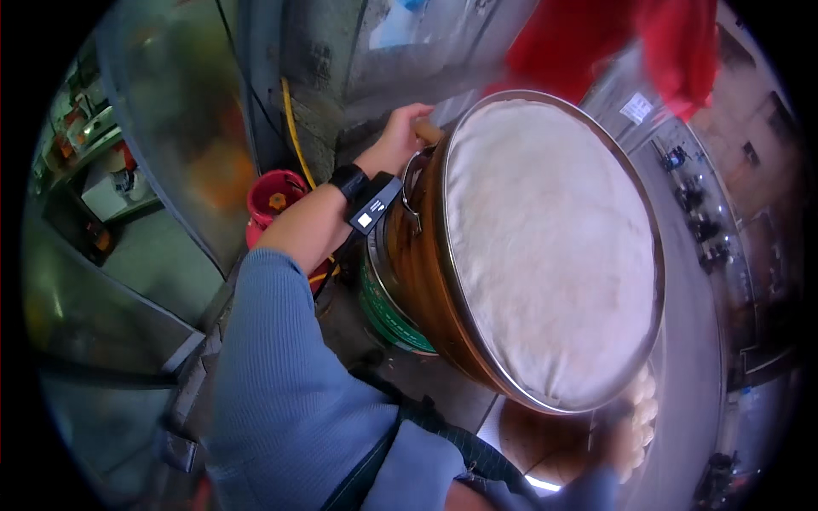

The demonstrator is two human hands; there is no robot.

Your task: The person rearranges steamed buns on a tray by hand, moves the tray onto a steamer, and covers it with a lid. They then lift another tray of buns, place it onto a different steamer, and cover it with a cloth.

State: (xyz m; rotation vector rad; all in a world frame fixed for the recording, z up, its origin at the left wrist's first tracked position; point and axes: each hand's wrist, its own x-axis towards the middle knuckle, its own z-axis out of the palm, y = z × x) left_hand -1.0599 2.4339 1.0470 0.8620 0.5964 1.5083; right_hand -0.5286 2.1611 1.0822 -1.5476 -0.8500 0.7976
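A large round wooden steamer (417, 281), bound with a metal rim, is held tilted in front of me. White cloth (554, 255) covers its top. My left hand (397, 140) is closed on the steamer's far left side, above a metal ring handle (410, 189); some fingertips are hidden behind it. Low on the right, my right hand (612, 436) is at the steamer's near edge, its fingers smeared by motion and partly hidden. Beside that hand, several pale round buns (644, 413) show next to another brown round surface (541, 439) under the steamer.
A green drum (383, 311) stands beneath the steamer's left side. To the left are a red gas cylinder (277, 198) and a yellow hose (293, 128). Blurred red cloth (596, 43) hangs at the top. Parked motorbikes (699, 209) line the street at right.
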